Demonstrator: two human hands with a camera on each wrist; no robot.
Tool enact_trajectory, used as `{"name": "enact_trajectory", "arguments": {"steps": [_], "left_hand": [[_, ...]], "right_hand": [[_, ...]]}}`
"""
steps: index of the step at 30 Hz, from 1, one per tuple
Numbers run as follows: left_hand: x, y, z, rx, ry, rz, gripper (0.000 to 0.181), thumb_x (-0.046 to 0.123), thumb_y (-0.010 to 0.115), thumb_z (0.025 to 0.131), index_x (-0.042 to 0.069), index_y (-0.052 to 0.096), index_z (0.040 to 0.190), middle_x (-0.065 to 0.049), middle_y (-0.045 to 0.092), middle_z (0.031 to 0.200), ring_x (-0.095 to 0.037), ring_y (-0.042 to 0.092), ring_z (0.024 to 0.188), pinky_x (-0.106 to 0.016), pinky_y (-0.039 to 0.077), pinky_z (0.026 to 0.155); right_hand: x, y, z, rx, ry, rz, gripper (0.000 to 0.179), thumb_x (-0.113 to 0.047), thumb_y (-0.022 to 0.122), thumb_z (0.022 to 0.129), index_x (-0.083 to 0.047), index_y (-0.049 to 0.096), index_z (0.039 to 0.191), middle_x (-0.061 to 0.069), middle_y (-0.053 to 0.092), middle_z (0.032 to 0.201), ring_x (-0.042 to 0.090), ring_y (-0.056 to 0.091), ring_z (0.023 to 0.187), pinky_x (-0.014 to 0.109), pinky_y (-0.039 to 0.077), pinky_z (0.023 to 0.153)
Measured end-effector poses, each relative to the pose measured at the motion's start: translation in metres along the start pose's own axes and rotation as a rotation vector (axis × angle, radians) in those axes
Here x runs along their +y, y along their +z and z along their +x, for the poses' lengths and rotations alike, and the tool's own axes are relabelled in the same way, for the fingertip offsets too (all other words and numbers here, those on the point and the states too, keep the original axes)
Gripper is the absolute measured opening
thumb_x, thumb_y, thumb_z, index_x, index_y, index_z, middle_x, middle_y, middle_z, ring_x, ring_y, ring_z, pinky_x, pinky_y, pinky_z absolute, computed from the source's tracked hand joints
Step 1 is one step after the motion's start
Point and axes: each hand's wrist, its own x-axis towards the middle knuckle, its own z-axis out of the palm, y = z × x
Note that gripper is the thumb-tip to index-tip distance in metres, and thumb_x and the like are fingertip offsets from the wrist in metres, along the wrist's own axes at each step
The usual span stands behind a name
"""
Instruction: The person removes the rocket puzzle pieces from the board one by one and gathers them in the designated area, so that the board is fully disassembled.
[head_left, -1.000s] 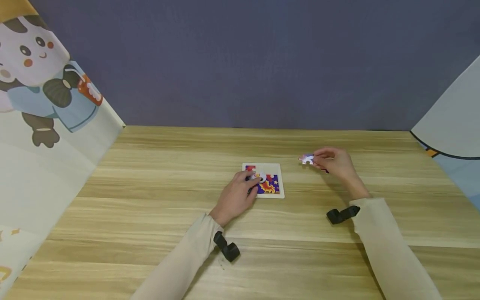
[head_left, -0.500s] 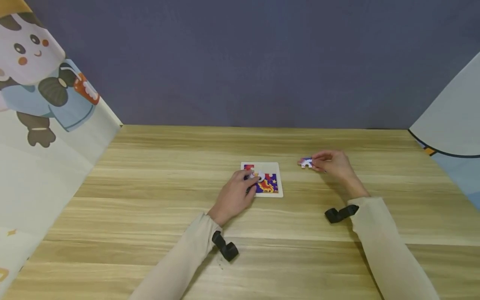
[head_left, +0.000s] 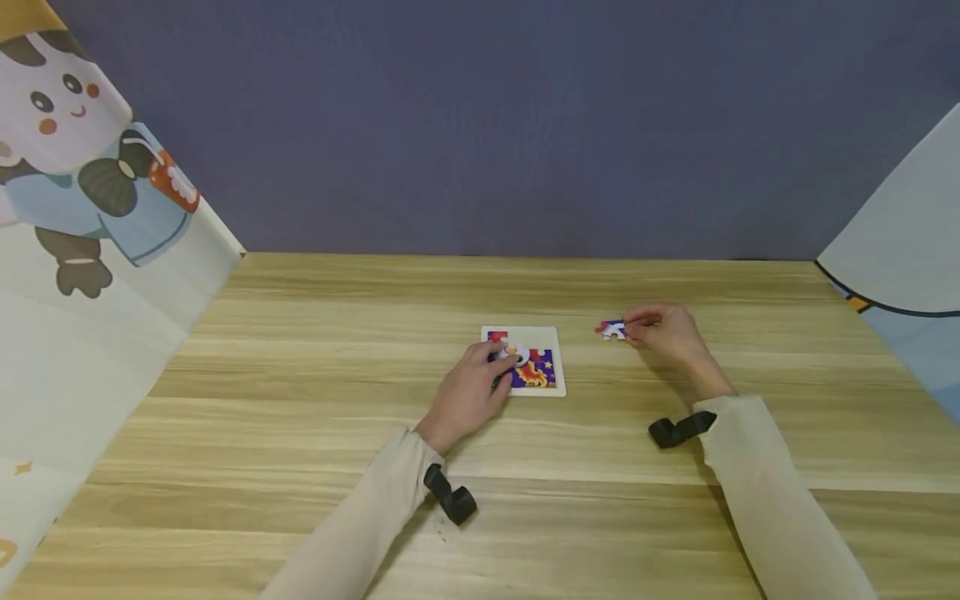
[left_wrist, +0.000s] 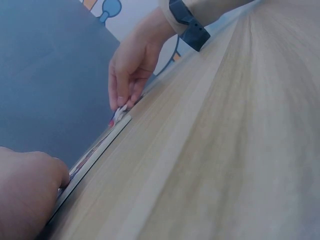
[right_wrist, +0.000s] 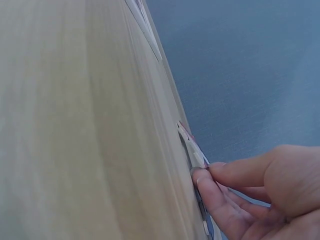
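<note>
In the head view a square puzzle board (head_left: pixel 561 388) with a pale rim lies on the table. Purple, red and yellow printed pieces fill part of it, and its upper right shows a bare pale patch. My left hand (head_left: pixel 467 390) rests over the board's left side, fingertips touching the printed pieces and hiding some of them. To the right of the board, my right hand (head_left: pixel 667 335) pinches a puzzle piece (head_left: pixel 612 330) between thumb and fingers. That piece is purple, white and red, tilted close to the tabletop. The right wrist view shows the same puzzle piece (right_wrist: pixel 193 148) at the fingertips.
Beneath the right hand, another flat piece (right_wrist: pixel 206 226) is partly visible in the right wrist view. The wood-grain table (head_left: pixel 337 333) meets a dark blue wall panel (head_left: pixel 480 125) at the back. Printed cartoon panels stand at both sides.
The piece in my right hand has dropped slightly and turned so its printed face shows more. A dark piece seen below that hand earlier is now hidden. The left hand stays on the board.
</note>
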Motion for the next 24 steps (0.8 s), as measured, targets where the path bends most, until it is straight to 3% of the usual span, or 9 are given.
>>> {"name": "enact_trajectory", "arguments": {"steps": [16, 24], "left_hand": [[-0.0007, 0.0012, -0.0003, -0.001, -0.017, -0.013, 0.034, 0.022, 0.056, 0.094, 0.009, 0.063, 0.124, -0.013, 0.055, 0.134, -0.028, 0.049, 0.127, -0.039, 0.044, 0.105], [-0.0001, 0.0011, -0.0001, 0.006, -0.014, -0.017, 0.034, 0.022, 0.056, 0.094, 0.009, 0.063, 0.124, -0.013, 0.054, 0.135, -0.029, 0.049, 0.127, -0.04, 0.043, 0.105]], "right_hand": [[-0.0033, -0.0005, -0.0026, 0.016, 0.008, -0.018, 0.03, -0.007, 0.056, 0.093, 0.012, 0.059, 0.116, 0.028, 0.063, 0.105, -0.005, 0.061, 0.068, 0.014, 0.054, 0.064], [-0.0044, -0.0053, -0.0049, 0.049, 0.016, -0.036, 0.029, -0.006, 0.049, 0.097, 0.012, 0.058, 0.118, 0.032, 0.061, 0.111, -0.005, 0.061, 0.068, 0.016, 0.055, 0.065]]}}
